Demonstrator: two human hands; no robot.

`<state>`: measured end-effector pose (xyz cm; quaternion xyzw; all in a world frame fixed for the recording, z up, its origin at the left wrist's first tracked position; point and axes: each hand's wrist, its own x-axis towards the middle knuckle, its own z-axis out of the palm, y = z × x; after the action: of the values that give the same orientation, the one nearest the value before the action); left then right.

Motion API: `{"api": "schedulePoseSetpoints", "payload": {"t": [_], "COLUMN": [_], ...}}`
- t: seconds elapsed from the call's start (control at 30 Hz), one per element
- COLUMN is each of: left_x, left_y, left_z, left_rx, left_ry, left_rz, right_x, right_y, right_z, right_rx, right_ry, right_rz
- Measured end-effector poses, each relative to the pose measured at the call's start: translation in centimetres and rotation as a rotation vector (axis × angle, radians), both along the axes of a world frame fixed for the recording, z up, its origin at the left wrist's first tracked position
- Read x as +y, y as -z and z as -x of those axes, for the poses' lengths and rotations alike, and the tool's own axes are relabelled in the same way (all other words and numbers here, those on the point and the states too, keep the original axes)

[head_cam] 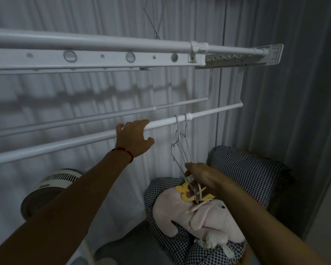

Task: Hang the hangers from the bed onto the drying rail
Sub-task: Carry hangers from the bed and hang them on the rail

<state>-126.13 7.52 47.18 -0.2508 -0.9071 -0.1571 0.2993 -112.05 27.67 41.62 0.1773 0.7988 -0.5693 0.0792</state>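
Two white wire hangers (182, 148) hang by their hooks on the nearest white drying rail (208, 112), close together just right of centre. My right hand (201, 180) grips their lower ends, fingers curled round the wires below the rail. My left hand (135, 137) rests on top of the same rail to the left of the hooks, fingers over the bar and thumb underneath. A red string bracelet is on my left wrist.
A second thinner rail (122, 112) runs behind, and a wide rack beam (103, 56) with round holes is above. A pink plush toy (199, 217) lies on checked pillows (250, 173) below. A white fan (50, 186) stands at lower left. Pale curtains (84, 16) hang behind.
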Motion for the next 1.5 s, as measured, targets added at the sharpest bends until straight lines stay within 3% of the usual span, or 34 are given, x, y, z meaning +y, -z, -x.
{"api": "schedulePoseSetpoints", "payload": {"t": [0.67, 0.87, 1.0, 1.2, 1.33, 1.5], "left_x": [-0.9, -0.3, 1.9, 7.1, 11.6, 18.1], "left_y": [0.1, 0.9, 2.0, 6.1, 10.0, 14.9], "left_z": [-0.5, -2.8, -6.2, -13.8, -18.8, -28.1], "left_rx": [-0.004, 0.147, 0.16, -0.068, -0.25, -0.431], "left_ry": [-0.033, -0.077, 0.053, 0.408, 0.564, 0.878], "left_rz": [0.083, 0.139, 0.02, -0.241, -0.205, -0.101], "right_x": [-0.6, 0.6, 2.1, 4.1, 4.1, 4.3], "right_y": [0.0, -0.2, 0.1, 2.5, 5.9, 10.6], "right_z": [-1.8, -4.1, -6.7, -11.8, -17.8, -29.2], "right_rx": [-0.007, 0.046, 0.098, 0.262, 0.335, 0.195], "right_ry": [0.023, 0.008, 0.015, 0.169, 0.304, 0.573], "right_rz": [-0.065, -0.047, -0.122, -0.171, -0.383, -0.591]}}
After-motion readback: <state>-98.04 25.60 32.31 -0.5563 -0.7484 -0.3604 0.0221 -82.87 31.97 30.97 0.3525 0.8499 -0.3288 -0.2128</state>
